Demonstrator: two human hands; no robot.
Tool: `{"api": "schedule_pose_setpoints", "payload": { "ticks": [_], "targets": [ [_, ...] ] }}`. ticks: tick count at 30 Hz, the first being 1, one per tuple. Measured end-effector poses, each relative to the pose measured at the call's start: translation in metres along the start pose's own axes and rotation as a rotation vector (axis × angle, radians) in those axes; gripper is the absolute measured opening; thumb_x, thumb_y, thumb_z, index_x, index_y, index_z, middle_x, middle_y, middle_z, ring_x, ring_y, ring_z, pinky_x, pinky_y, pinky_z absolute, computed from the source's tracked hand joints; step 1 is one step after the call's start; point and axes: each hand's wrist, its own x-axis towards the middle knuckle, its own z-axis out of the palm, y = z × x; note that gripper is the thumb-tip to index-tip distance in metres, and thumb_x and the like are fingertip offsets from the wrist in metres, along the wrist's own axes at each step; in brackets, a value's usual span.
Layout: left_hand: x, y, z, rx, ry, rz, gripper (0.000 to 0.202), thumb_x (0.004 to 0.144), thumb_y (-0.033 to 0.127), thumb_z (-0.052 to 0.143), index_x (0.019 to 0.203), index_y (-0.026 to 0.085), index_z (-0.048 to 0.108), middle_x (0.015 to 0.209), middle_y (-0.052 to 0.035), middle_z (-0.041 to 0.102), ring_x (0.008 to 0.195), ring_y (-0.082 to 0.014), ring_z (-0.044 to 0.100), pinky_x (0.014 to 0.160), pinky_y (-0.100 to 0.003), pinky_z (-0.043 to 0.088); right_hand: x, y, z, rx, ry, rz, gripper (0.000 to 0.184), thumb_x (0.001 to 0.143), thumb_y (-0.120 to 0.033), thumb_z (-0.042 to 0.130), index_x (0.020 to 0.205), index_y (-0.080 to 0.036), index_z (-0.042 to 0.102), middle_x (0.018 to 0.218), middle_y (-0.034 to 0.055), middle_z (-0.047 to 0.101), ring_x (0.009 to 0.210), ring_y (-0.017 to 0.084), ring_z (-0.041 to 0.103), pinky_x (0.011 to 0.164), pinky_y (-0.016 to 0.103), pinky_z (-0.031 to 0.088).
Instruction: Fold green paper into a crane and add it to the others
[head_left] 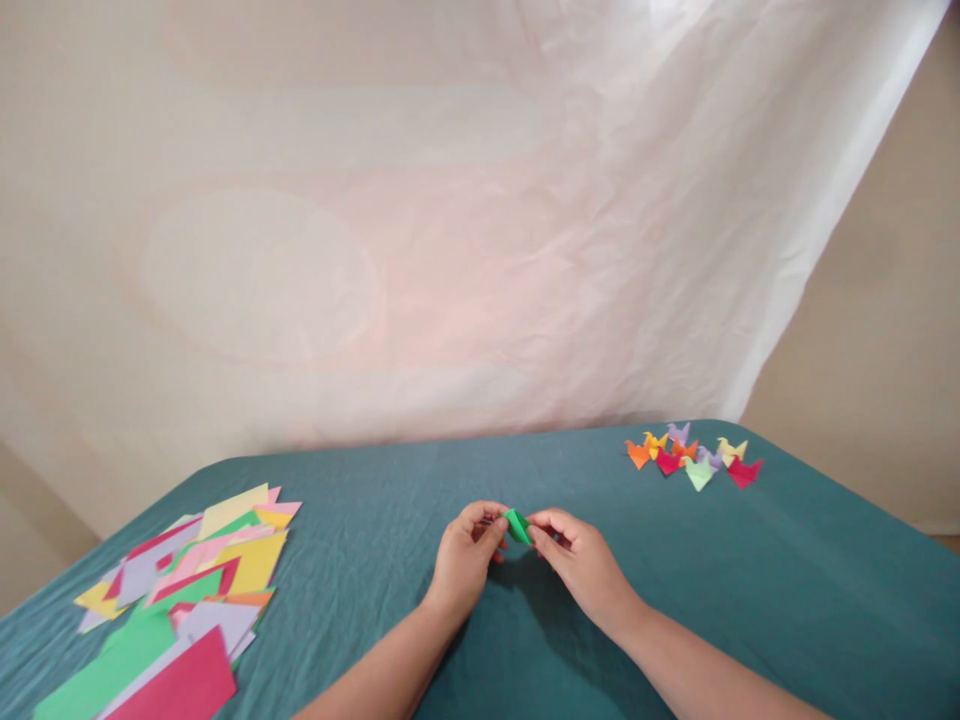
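Observation:
A small folded piece of green paper (517,526) is held between both hands, above the middle of the table. My left hand (469,555) pinches its left side between thumb and fingers. On the right side, the thumb and fingertips of my right hand (581,560) grip the other edge. The paper has a slanted, creased shape; its ends are partly hidden by the fingertips. Shadows of the hands fall on the cloth below.
A dark teal cloth (360,560) covers the table. Loose coloured paper sheets (161,630) lie overlapping at the left. Several small folded paper birds (699,472) stand grouped at the back right. Behind the table hangs a pale sheet (450,250).

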Motion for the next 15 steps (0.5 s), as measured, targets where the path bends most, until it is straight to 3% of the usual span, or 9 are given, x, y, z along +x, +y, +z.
{"api": "schedule_pose_setpoints", "payload": {
  "ticks": [5,15],
  "targets": [
    [-0.0003,-0.0041,0.0023,-0.042,0.026,0.025,0.032,0.074,0.026,0.063,0.103,0.021,0.05,0.088,0.0008,0.055,0.063,-0.0115,0.058,0.052,-0.022,0.051,0.0005,-0.0008,0.0009,-0.098,0.054,-0.068,0.017,0.085,-0.031,0.057,0.076,-0.02,0.066,0.073,0.001,0.058,0.069,0.017,0.055,0.062,0.026,0.039],
    [-0.006,0.0027,0.0043,0.025,0.019,0.039,0.017,0.075,0.022,0.063,0.087,0.019,0.052,0.074,0.0017,0.058,0.066,-0.014,0.06,0.059,-0.024,0.049,-0.0006,0.0007,0.0007,-0.105,0.121,-0.087,0.014,0.085,-0.027,0.056,0.074,-0.02,0.06,0.074,-0.0002,0.056,0.069,0.016,0.055,0.063,0.025,0.04]
  ]
}}
